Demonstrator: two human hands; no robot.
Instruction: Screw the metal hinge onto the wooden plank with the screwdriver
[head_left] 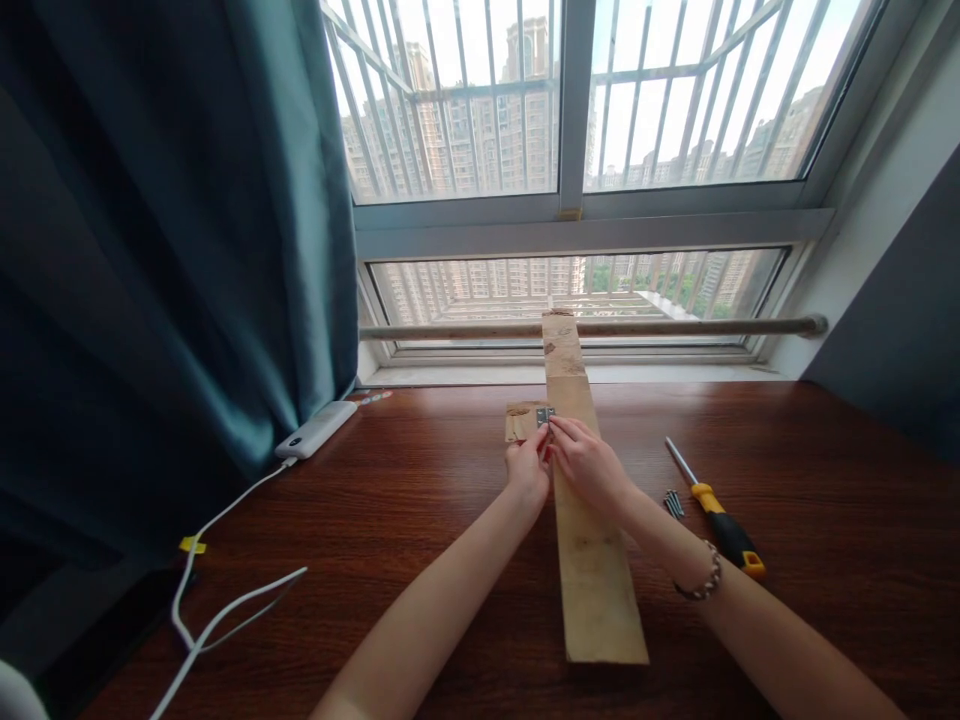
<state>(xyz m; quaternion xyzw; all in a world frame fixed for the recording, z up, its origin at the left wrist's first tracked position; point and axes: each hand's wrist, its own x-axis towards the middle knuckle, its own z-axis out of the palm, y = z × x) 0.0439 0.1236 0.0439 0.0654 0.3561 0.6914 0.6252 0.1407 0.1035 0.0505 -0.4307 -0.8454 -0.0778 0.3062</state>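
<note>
A small metal hinge [545, 414] lies across the seam between a long wooden board [600, 590] and a short wood piece [519, 420] at its left side. My left hand [529, 466] is closed in a pinch at the hinge's lower edge. Opposite it, my right hand [589, 462] rests over the long board, its fingertips drawn together at the same edge of the hinge. The two sets of fingertips meet there and hide whatever is between them. To the right lie several screws [673, 503] and a screwdriver [716, 512] with a yellow and black handle.
The dark wooden table [420, 480] runs up to a barred window. A metal rail [465, 331] crosses low in front of the glass, near the board's far end. At left are a white power strip [315, 430], its white cable [232, 505] and a blue curtain [300, 250].
</note>
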